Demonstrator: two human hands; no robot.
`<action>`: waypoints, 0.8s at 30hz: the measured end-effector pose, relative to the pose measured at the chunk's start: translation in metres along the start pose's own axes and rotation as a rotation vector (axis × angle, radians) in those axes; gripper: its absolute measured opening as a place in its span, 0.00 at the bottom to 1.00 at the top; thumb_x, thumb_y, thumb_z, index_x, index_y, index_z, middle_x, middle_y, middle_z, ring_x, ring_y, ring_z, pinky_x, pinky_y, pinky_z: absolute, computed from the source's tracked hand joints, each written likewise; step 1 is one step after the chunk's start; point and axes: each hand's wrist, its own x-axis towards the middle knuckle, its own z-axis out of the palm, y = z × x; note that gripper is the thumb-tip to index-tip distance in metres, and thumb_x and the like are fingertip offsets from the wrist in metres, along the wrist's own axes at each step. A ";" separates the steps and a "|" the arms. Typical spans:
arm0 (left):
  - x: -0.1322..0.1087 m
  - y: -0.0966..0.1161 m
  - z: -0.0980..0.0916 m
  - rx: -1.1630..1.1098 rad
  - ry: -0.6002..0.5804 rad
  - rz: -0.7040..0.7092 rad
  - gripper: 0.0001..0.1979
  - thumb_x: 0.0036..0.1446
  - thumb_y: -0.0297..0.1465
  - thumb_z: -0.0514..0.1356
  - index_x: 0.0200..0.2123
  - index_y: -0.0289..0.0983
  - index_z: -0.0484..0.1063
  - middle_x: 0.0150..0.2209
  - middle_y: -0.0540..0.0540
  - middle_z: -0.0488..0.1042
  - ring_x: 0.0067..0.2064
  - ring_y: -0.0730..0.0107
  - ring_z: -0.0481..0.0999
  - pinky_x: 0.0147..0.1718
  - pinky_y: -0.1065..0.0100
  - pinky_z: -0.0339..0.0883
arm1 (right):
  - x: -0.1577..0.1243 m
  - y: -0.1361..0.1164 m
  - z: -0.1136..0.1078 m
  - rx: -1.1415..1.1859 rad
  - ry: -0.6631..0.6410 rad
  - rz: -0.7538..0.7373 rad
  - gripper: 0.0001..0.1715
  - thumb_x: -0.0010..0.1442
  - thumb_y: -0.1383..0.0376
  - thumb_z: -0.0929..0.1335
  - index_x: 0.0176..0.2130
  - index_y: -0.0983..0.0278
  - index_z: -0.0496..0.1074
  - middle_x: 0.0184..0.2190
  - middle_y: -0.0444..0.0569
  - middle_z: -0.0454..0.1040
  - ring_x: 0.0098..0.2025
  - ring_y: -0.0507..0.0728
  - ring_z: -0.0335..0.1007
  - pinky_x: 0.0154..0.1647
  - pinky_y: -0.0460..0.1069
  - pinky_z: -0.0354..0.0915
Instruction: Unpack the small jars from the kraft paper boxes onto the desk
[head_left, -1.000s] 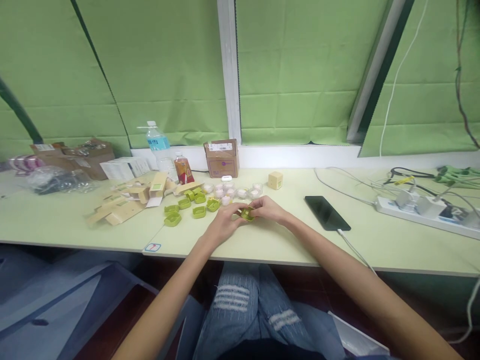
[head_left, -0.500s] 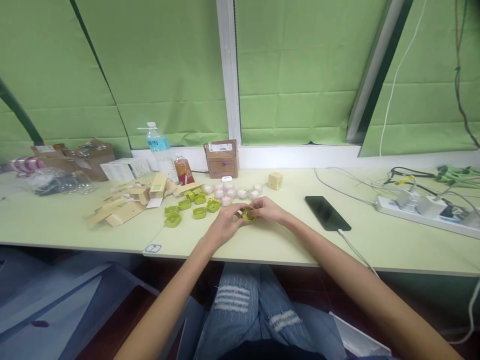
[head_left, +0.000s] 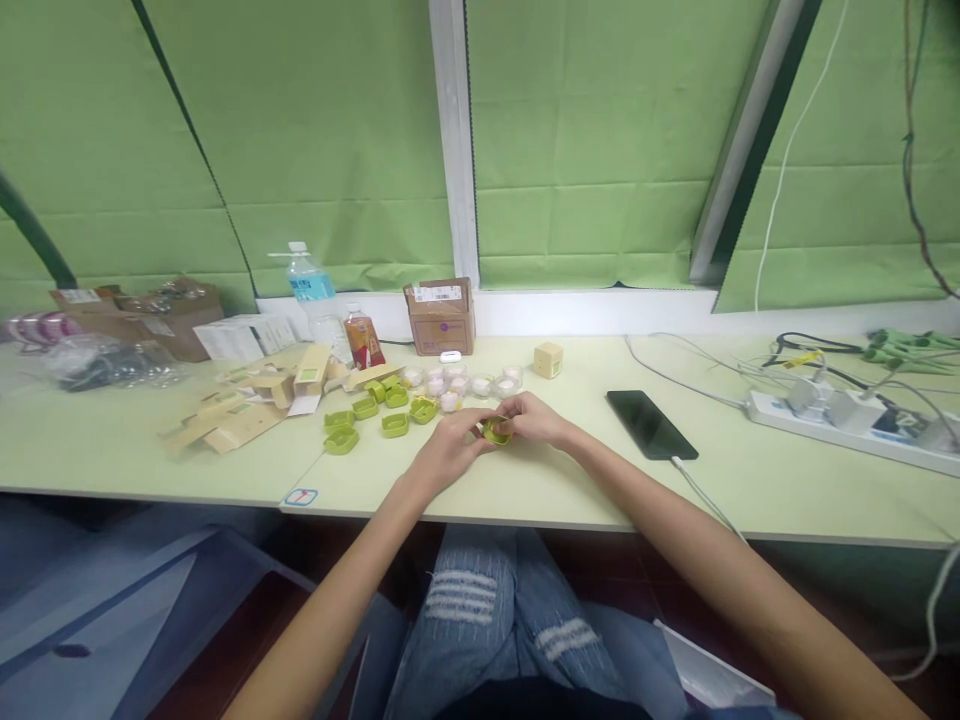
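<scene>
A small green cup-like piece point(head_left: 496, 431) is held between my two hands above the table's front part. The fingers of my left hand point(head_left: 454, 445) grip its left side, while my right hand point(head_left: 534, 418) closes on its right side, fingertips at the rim. Just left of my hands lie several similar green pieces point(head_left: 395, 425). Behind my hands stand several small clear round cups with pinkish contents point(head_left: 482, 386). A small cream-coloured cube box point(head_left: 548, 360) sits behind my right hand.
Flattened cardboard point(head_left: 244, 425), a water bottle point(head_left: 311, 290), a drink bottle point(head_left: 364, 338) and a brown box point(head_left: 441, 318) are at the left and back. On the right lie a black phone point(head_left: 651, 425) with a cable and a power strip point(head_left: 862, 428).
The view has shifted slightly. Both hands stay around the green piece, with barely any visible movement.
</scene>
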 end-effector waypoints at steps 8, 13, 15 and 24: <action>0.005 -0.011 -0.006 0.293 0.155 -0.032 0.26 0.62 0.32 0.61 0.64 0.39 0.67 0.60 0.36 0.74 0.59 0.50 0.74 0.59 0.49 0.66 | -0.001 -0.009 0.002 0.119 0.167 0.050 0.03 0.51 0.71 0.71 0.29 0.65 0.72 0.22 0.42 0.74 0.22 0.50 0.69 0.26 0.45 0.65; 0.005 -0.028 -0.017 0.544 0.287 -0.162 0.20 0.63 0.33 0.59 0.58 0.37 0.72 0.60 0.34 0.74 0.62 0.43 0.70 0.60 0.45 0.62 | -0.003 -0.010 0.004 0.254 0.245 0.117 0.13 0.56 0.69 0.72 0.38 0.61 0.65 0.25 0.44 0.79 0.21 0.55 0.76 0.26 0.48 0.71; 0.004 -0.031 -0.016 0.563 0.257 -0.169 0.19 0.63 0.33 0.60 0.57 0.37 0.72 0.61 0.33 0.72 0.63 0.42 0.69 0.61 0.44 0.60 | -0.003 -0.009 0.005 0.291 0.251 0.127 0.17 0.57 0.69 0.73 0.42 0.61 0.64 0.24 0.43 0.79 0.22 0.56 0.78 0.27 0.49 0.73; 0.005 -0.029 -0.011 0.490 0.108 -0.141 0.20 0.64 0.25 0.53 0.58 0.37 0.70 0.58 0.34 0.75 0.61 0.46 0.72 0.59 0.45 0.61 | -0.004 -0.015 0.004 0.396 0.225 0.168 0.08 0.65 0.71 0.67 0.46 0.66 0.71 0.27 0.51 0.80 0.28 0.57 0.82 0.27 0.46 0.71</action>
